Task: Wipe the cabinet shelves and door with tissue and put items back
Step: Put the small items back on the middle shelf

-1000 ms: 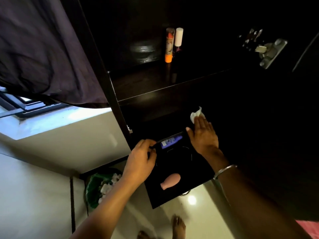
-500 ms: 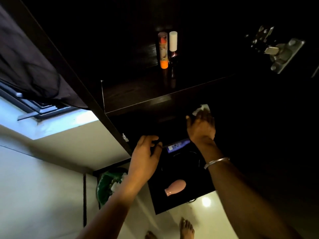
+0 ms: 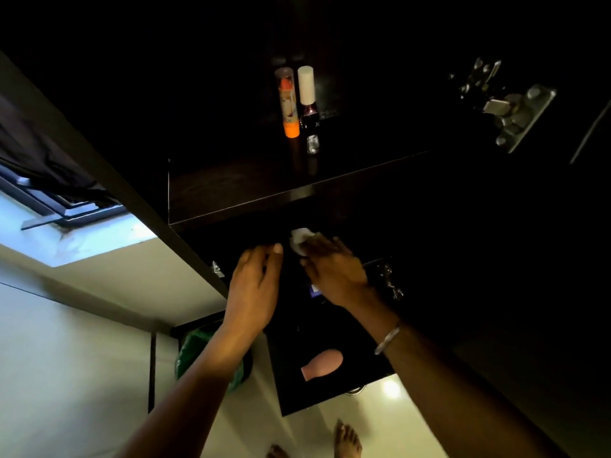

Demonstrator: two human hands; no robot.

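Observation:
The dark cabinet has an upper shelf (image 3: 251, 190) bearing an orange tube (image 3: 287, 104) and a white-capped bottle (image 3: 307, 104). On the lower shelf just beneath it, my right hand (image 3: 334, 272) holds a crumpled white tissue (image 3: 299, 241) against the dark surface; the tissue pokes out past my fingers. My left hand (image 3: 254, 285) reaches in beside it, fingers relaxed, thumb tip close to the tissue, holding nothing that shows. A purple-labelled item (image 3: 315, 289) peeks out under my right wrist.
A black tray (image 3: 330, 395) with a pink object (image 3: 322, 362) juts out below my hands. Metal hinges (image 3: 509, 107) sit at the upper right, and another hinge (image 3: 390, 282) near my right wrist. A green bin (image 3: 191, 352) and bare feet (image 3: 347, 436) are on the floor.
My right hand slid the tissue leftward and deeper along the lower shelf. My left hand let go of the purple-labelled item and moved up toward the tissue. The camera tilted upward.

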